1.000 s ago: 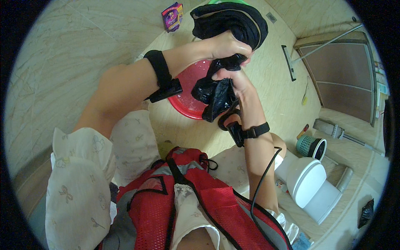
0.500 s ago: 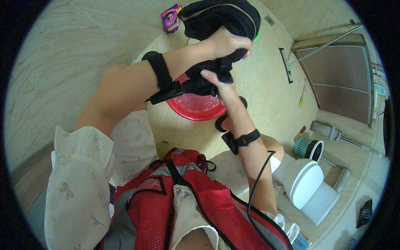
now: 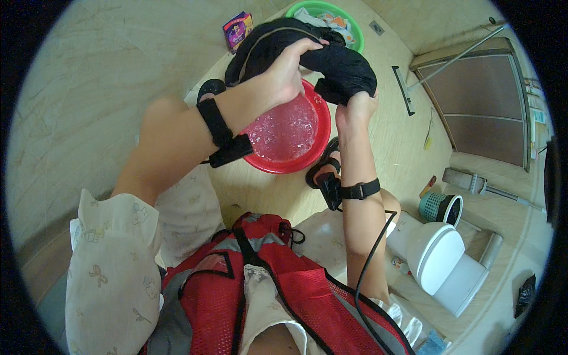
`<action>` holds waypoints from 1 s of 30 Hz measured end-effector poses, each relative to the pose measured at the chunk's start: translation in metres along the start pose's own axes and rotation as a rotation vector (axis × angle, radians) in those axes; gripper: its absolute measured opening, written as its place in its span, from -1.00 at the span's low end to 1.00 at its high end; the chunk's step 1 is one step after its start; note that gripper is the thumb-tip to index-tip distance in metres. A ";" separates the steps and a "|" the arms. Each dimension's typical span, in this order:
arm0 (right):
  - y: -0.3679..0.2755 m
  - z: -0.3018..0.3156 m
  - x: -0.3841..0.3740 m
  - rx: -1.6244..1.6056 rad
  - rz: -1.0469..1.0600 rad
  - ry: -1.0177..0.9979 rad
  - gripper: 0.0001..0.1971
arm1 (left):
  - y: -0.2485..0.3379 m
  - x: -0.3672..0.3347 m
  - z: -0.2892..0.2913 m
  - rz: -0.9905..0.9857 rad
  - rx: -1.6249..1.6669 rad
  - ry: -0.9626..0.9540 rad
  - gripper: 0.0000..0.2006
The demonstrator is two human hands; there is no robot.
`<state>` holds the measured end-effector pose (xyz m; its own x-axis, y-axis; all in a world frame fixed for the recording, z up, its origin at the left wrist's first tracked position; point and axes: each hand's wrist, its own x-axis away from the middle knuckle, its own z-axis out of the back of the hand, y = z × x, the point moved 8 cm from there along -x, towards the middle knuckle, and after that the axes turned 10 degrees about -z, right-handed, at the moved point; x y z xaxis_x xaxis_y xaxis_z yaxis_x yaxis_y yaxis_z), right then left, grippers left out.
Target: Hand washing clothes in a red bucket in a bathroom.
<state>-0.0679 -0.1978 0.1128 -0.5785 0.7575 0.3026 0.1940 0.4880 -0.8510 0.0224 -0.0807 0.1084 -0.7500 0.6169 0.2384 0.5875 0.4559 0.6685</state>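
A wet-looking black garment with a pale seam or zip line is stretched between my two hands. My left hand is closed on its middle part, over the far rim of the red basin. On the right, my right hand grips the bunched end of the cloth, just outside the basin's rim. The basin holds sudsy water on the floor in front of me. The garment's far side hangs behind my left hand, and I cannot tell which kind of garment it is.
Beyond the garment stands a green basin holding white and orange cloths. A purple packet leans near the left wall. To the right are a floor squeegee, a teal basket and a white toilet. My sandalled foot is beside the red basin.
My hands have spread apart; the right moved right and the left shifted slightly left and nearer. The garment is now stretched sideways, uncovering the red basin's water and the green basin.
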 end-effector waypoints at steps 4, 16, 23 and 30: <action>-0.008 -0.023 0.003 -0.156 -0.076 -0.304 -0.78 | -0.032 0.020 -0.017 0.385 0.191 -0.040 -0.55; 0.001 -0.024 0.033 0.863 0.432 -0.358 0.01 | 0.003 -0.006 -0.013 0.025 0.432 0.144 -0.70; -0.033 -0.061 0.099 1.196 1.188 -0.283 0.16 | -0.006 -0.010 -0.008 -0.045 0.312 0.133 -0.68; -0.005 -0.047 0.054 1.046 0.552 -0.098 -0.13 | -0.013 0.005 0.008 -0.111 0.030 0.265 -0.77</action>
<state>-0.0634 -0.1389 0.1537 -0.6870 0.6955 -0.2105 -0.2790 -0.5199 -0.8074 0.0134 -0.0781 0.0949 -0.8611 0.3748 0.3435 0.5032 0.5328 0.6804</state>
